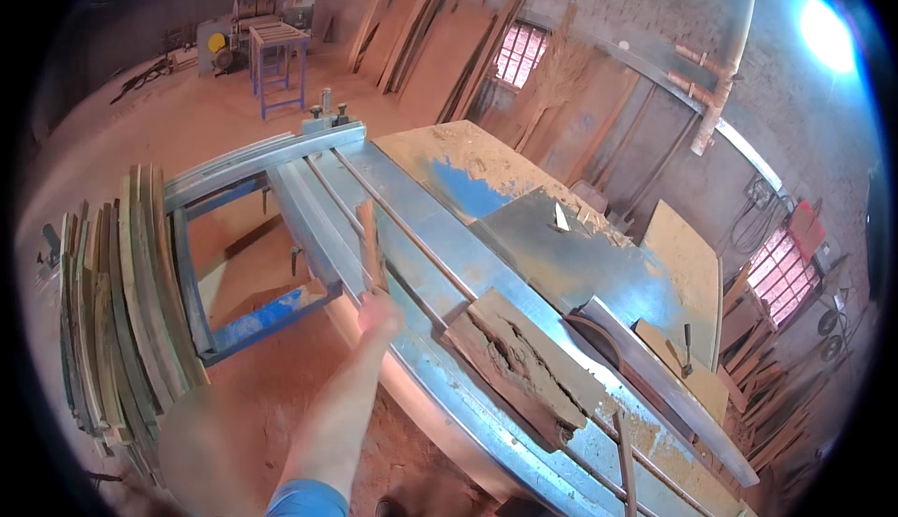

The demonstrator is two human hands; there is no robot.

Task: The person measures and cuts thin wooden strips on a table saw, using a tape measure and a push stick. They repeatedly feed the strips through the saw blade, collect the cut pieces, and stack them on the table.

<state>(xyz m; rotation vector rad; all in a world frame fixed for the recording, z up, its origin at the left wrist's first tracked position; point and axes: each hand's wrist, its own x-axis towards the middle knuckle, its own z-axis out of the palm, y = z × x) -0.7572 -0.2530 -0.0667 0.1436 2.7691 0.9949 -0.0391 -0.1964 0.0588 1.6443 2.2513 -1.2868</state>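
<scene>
My left hand (379, 316) reaches up over the near edge of a metal sliding saw table (416, 218). It is closed round the lower end of a narrow brown wooden strip (370, 241), which points away from me. The fingers are small and somewhat blurred. To the right of this hand, a rough-edged wooden slab (519, 363) with a long dark crack lies on the table over two rods (402, 225). Another short wooden strip (625, 461) sits across the rods near the slab's near end. My right hand is out of view.
Long boards (136, 283) are stacked at the left, beside a blue-and-grey side frame (196, 274). A curved dark guard (599, 339) and a long metal fence (669, 391) lie right of the slab. Wood scraps (599, 222) litter the far surface. Large panels lean on the wall.
</scene>
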